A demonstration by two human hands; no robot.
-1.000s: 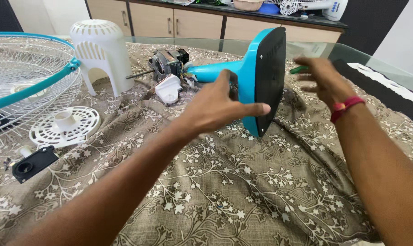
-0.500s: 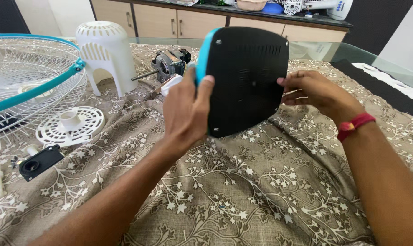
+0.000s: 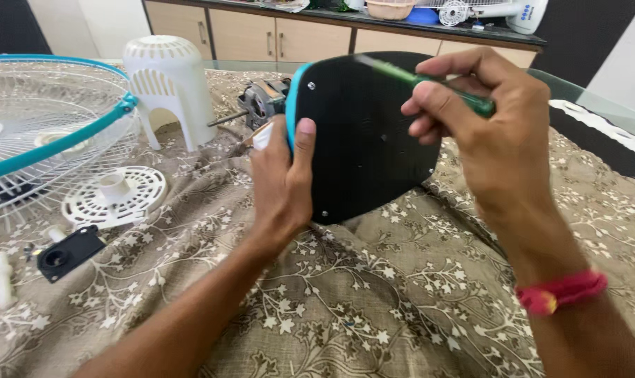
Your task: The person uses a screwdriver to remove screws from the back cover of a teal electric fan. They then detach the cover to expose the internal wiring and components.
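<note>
A floral brown cloth (image 3: 373, 294) covers the table and fills most of the frame, and on it lie the parts of a dismantled fan. At the left edge sits the wire fan guard (image 3: 44, 133) with its teal rim; just right of it, in the upper left, stands the white slotted motor cover (image 3: 169, 84), with a round white perforated disc (image 3: 113, 197) lower down and a small black bracket (image 3: 69, 253) near the lower left. In the upper middle of the frame the fan base (image 3: 366, 140) is tipped on edge, its black underside plate facing the camera and a teal rim showing along its left side; behind it the bare motor (image 3: 260, 99) peeks out. The left hand (image 3: 284, 183) wraps the base's left edge, thumb pressed flat on the black plate and fingers curled behind it, steadying it. The right hand (image 3: 485, 133), in the upper right, pinches a green-handled screwdriver (image 3: 429, 78) between thumb and bent fingers, its blurred shaft pointing up-left across the plate. The step in hand looks like working the small screws of the underside plate. The next move would call for seating the tip squarely in a screw head while the left hand keeps the base from twisting.
</note>
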